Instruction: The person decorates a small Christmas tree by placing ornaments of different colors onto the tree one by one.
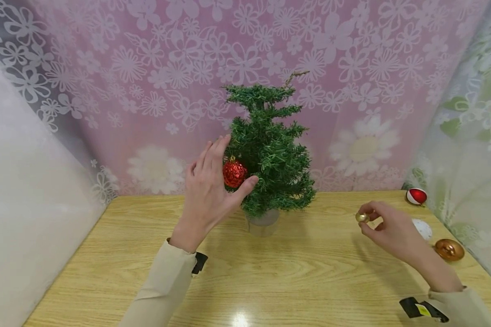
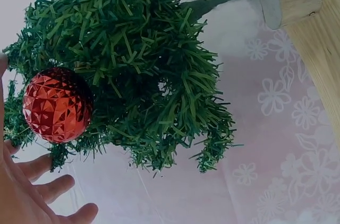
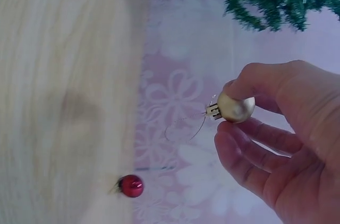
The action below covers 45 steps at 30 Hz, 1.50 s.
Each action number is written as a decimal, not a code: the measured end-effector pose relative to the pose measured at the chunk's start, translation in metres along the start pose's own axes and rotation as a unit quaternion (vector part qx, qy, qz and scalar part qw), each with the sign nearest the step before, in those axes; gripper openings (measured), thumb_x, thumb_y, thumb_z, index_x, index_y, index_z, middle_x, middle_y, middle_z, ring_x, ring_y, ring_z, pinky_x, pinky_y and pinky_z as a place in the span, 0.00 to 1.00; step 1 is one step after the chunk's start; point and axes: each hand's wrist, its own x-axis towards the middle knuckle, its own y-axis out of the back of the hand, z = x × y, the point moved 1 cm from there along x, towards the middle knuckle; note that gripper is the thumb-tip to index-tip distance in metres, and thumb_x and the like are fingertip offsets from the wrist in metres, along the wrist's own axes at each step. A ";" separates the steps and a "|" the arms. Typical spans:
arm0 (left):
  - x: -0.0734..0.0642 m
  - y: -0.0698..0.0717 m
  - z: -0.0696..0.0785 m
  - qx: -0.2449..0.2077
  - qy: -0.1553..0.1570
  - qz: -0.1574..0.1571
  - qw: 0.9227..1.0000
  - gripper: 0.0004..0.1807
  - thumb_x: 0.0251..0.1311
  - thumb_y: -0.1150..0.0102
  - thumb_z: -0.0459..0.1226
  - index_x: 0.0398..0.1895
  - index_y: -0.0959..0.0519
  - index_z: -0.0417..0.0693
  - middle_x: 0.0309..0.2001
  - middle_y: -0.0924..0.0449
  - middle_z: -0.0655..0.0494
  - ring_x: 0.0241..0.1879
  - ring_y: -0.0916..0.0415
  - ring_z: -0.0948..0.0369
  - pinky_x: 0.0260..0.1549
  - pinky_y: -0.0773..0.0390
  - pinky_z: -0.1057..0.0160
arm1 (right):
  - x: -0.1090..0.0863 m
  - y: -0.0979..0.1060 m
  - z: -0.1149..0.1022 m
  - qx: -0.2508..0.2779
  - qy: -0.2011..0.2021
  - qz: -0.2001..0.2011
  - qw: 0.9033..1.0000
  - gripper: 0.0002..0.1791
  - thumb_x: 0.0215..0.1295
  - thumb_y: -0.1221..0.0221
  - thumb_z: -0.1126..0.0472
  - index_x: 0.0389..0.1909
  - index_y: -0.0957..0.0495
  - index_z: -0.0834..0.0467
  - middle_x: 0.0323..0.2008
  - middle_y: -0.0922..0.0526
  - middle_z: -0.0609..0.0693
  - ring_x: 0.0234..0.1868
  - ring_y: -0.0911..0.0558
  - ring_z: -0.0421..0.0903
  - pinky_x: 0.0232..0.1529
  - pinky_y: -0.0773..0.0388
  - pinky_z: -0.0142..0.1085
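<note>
A small artificial Christmas tree [image 1: 270,150] stands upright in a round base [image 1: 263,223]. On its left side hangs a faceted red bauble [image 1: 234,173], larger in the left wrist view as a shiny red ball [image 2: 57,105] against the branches. My left hand [image 1: 208,186] is beside it, fingers extended and thumb spread towards the lower branches; it does not grip the bauble. Over the table's right side, my right hand [image 1: 397,231] pinches a small gold bauble [image 3: 236,108] between thumb and fingers. A thin thread loop [image 3: 186,130] dangles from the gold bauble's cap.
On the wooden table [image 1: 278,277], right of my right hand, lie a red and white bauble [image 1: 416,196], a white bauble [image 1: 423,229] and a copper bauble [image 1: 449,250]. Behind the tree hangs a pink flowered curtain [image 1: 163,59].
</note>
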 end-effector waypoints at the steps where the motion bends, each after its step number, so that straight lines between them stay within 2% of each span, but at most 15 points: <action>1: 0.000 0.000 -0.001 -0.004 0.002 -0.001 1.000 0.53 0.63 0.68 0.78 0.83 0.50 0.57 0.76 0.34 0.49 0.76 0.36 0.46 0.61 0.32 0.32 | 0.001 0.002 -0.003 0.005 -0.002 0.004 1.000 0.18 0.50 0.26 0.73 0.39 0.19 0.54 0.35 0.16 0.48 0.33 0.21 0.31 0.26 0.23 0.25; 5: 0.000 0.000 -0.005 -0.017 0.008 -0.008 1.000 0.53 0.63 0.67 0.77 0.83 0.51 0.57 0.77 0.35 0.51 0.75 0.36 0.45 0.60 0.32 0.29 | 0.002 0.006 -0.015 0.052 -0.012 0.017 0.998 0.20 0.51 0.28 0.75 0.42 0.19 0.55 0.38 0.15 0.50 0.38 0.23 0.22 0.30 0.22 0.20; 9: 0.002 0.000 -0.010 -0.031 0.008 -0.024 0.999 0.54 0.63 0.69 0.78 0.83 0.52 0.57 0.78 0.37 0.51 0.75 0.36 0.44 0.61 0.33 0.27 | 0.003 0.010 -0.024 0.102 -0.017 0.038 0.994 0.23 0.51 0.29 0.78 0.46 0.19 0.57 0.41 0.15 0.49 0.42 0.23 0.18 0.33 0.22 0.18; 13: 0.004 0.000 -0.015 -0.049 0.003 -0.039 0.998 0.55 0.62 0.69 0.79 0.83 0.53 0.58 0.78 0.38 0.51 0.75 0.37 0.44 0.63 0.35 0.27 | 0.004 0.016 -0.035 0.149 -0.035 0.049 0.987 0.23 0.53 0.31 0.79 0.48 0.18 0.57 0.42 0.16 0.38 0.42 0.20 0.21 0.36 0.21 0.18; 16: 0.006 0.000 -0.020 -0.063 0.001 -0.052 0.997 0.54 0.61 0.68 0.79 0.84 0.56 0.61 0.79 0.39 0.51 0.75 0.36 0.45 0.64 0.36 0.28 | 0.005 0.020 -0.042 0.188 -0.045 0.048 0.980 0.24 0.55 0.33 0.80 0.52 0.18 0.59 0.43 0.16 0.34 0.43 0.18 0.26 0.38 0.20 0.20; 21: 0.008 -0.001 -0.028 -0.089 0.009 -0.076 0.993 0.55 0.60 0.67 0.80 0.84 0.59 0.65 0.80 0.42 0.51 0.75 0.37 0.46 0.65 0.37 0.29 | 0.007 0.027 -0.052 0.225 -0.031 0.035 0.973 0.25 0.56 0.36 0.83 0.55 0.20 0.64 0.47 0.16 0.41 0.46 0.17 0.30 0.41 0.18 0.22; 24: 0.010 0.000 -0.031 -0.102 0.007 -0.079 0.992 0.55 0.59 0.66 0.80 0.84 0.58 0.64 0.80 0.42 0.51 0.74 0.36 0.46 0.65 0.38 0.29 | 0.007 0.030 -0.057 0.239 -0.021 0.028 0.970 0.25 0.56 0.37 0.84 0.55 0.20 0.66 0.48 0.17 0.44 0.47 0.16 0.32 0.42 0.18 0.23; 30: 0.013 0.001 -0.032 -0.112 -0.013 -0.055 0.992 0.54 0.61 0.62 0.78 0.84 0.55 0.62 0.80 0.42 0.54 0.72 0.33 0.48 0.64 0.35 0.31 | 0.010 0.034 -0.065 0.268 -0.004 0.022 0.963 0.24 0.57 0.38 0.85 0.55 0.21 0.68 0.48 0.16 0.43 0.47 0.16 0.33 0.44 0.18 0.22; 35: 0.014 0.003 -0.030 -0.122 -0.051 -0.030 0.991 0.52 0.64 0.57 0.73 0.83 0.53 0.57 0.80 0.42 0.53 0.76 0.38 0.50 0.70 0.36 0.35 | 0.011 0.035 -0.071 0.303 0.008 0.021 0.953 0.24 0.56 0.38 0.86 0.55 0.21 0.69 0.48 0.15 0.44 0.45 0.15 0.36 0.44 0.18 0.23; 40: 0.008 0.006 -0.025 -0.114 -0.083 -0.002 0.990 0.49 0.68 0.56 0.69 0.82 0.48 0.51 0.78 0.40 0.46 0.78 0.41 0.49 0.71 0.38 0.36 | 0.011 0.036 -0.078 0.333 0.018 0.017 0.943 0.25 0.55 0.39 0.87 0.55 0.22 0.71 0.48 0.15 0.47 0.44 0.14 0.37 0.44 0.17 0.25; 45: -0.001 0.011 -0.018 -0.097 -0.115 0.052 0.987 0.40 0.72 0.51 0.61 0.76 0.39 0.44 0.73 0.35 0.39 0.74 0.37 0.46 0.68 0.35 0.38 | 0.010 0.038 -0.084 0.339 0.001 0.012 0.941 0.25 0.54 0.39 0.88 0.55 0.22 0.72 0.50 0.15 0.44 0.45 0.15 0.37 0.45 0.17 0.25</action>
